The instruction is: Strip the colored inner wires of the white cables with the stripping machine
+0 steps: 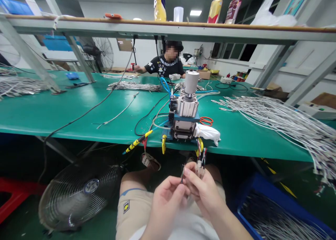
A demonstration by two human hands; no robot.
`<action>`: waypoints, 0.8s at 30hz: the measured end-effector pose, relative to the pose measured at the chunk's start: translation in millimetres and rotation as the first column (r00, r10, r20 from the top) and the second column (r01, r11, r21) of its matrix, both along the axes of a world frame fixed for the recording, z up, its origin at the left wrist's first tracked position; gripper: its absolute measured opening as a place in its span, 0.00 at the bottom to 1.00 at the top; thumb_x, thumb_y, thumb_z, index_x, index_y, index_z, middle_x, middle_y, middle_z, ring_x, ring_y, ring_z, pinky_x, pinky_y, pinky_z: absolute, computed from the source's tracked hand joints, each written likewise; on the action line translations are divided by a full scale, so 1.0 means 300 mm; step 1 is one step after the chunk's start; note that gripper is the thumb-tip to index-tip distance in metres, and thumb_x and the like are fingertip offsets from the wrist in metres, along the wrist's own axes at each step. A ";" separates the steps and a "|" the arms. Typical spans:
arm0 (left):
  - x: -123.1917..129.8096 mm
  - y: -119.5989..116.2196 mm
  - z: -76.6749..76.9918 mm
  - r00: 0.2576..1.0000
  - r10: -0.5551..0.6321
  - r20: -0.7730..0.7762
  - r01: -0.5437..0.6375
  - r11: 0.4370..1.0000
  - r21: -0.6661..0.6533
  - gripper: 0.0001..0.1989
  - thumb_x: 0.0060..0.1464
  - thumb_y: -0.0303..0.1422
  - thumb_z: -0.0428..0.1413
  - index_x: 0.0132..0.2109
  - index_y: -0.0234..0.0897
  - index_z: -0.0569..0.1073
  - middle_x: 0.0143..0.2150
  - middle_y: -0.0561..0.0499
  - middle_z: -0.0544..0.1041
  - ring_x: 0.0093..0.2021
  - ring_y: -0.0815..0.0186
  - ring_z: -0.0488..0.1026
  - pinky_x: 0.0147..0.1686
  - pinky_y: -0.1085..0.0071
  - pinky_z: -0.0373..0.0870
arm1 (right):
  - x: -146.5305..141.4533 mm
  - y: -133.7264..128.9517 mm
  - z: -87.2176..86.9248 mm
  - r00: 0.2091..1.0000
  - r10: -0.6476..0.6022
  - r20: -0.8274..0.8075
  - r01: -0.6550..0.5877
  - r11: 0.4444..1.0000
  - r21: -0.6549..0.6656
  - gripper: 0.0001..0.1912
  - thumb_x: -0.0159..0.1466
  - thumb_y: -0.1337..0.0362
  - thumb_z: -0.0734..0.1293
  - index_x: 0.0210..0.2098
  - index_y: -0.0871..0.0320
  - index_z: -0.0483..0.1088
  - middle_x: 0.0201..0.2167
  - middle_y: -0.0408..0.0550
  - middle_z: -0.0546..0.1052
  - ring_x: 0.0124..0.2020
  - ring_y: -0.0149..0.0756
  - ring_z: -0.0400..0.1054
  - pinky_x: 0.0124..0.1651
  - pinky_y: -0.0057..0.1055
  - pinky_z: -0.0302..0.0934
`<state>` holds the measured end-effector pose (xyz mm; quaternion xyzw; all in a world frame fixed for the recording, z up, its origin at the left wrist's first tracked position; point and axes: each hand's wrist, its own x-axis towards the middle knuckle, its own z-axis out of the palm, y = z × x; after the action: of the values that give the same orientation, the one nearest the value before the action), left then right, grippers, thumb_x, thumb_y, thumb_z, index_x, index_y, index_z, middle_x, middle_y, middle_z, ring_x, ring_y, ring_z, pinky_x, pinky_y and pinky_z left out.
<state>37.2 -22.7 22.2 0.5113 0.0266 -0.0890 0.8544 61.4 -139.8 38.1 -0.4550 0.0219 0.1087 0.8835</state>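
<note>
Green mat covers the bench [78, 110], and both hands sit low in front of it, over the lap. The left hand [165, 201] and right hand [203, 191] are pinched together around a thin wire harness [201, 156], fingers closed narrow on it. Its long axis runs pretty much upright, with coloured leads sticking up out of the right hand toward the bench edge, so the right hand is the nearer one to that end. Straight above and beyond it sits the small pneumatic press [185, 117]. A big pile of white cables [283, 117] lies off to the right, a floor fan [81, 194] down left, and another person [165, 63] works across the bench
</note>
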 end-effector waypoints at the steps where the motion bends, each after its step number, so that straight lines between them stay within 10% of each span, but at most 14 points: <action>1: 0.001 0.002 -0.003 1.000 0.016 0.008 -0.016 0.999 0.037 0.15 0.49 0.41 0.65 0.34 0.33 0.74 0.27 0.49 0.74 0.24 0.70 0.68 0.24 0.75 0.66 | -0.004 -0.001 -0.006 0.998 -0.047 0.031 0.048 0.998 -0.037 0.19 0.56 0.54 0.78 0.31 0.61 0.69 0.14 0.34 0.59 0.13 0.19 0.42 0.15 0.15 0.39; 9: 0.017 0.003 0.011 0.991 0.122 0.064 -0.131 0.978 0.165 0.13 0.46 0.37 0.66 0.29 0.32 0.73 0.28 0.51 0.73 0.26 0.69 0.68 0.25 0.75 0.68 | -0.039 0.000 -0.002 0.942 -0.182 0.283 0.277 0.897 -0.344 0.10 0.57 0.58 0.76 0.31 0.57 0.76 0.27 0.48 0.75 0.22 0.37 0.68 0.21 0.27 0.65; 24: 0.015 0.003 -0.010 1.000 0.010 0.030 -0.009 1.000 -0.009 0.14 0.50 0.38 0.64 0.35 0.34 0.71 0.25 0.53 0.71 0.24 0.70 0.68 0.26 0.73 0.68 | -0.017 0.002 0.006 0.992 -0.023 0.124 0.043 0.987 -0.156 0.16 0.57 0.57 0.77 0.29 0.62 0.72 0.15 0.37 0.64 0.12 0.23 0.53 0.13 0.18 0.49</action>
<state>41.6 -21.7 19.1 0.5085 0.0159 -0.0775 0.8574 56.5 -139.3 39.8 -0.5292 -0.0159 0.0639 0.8460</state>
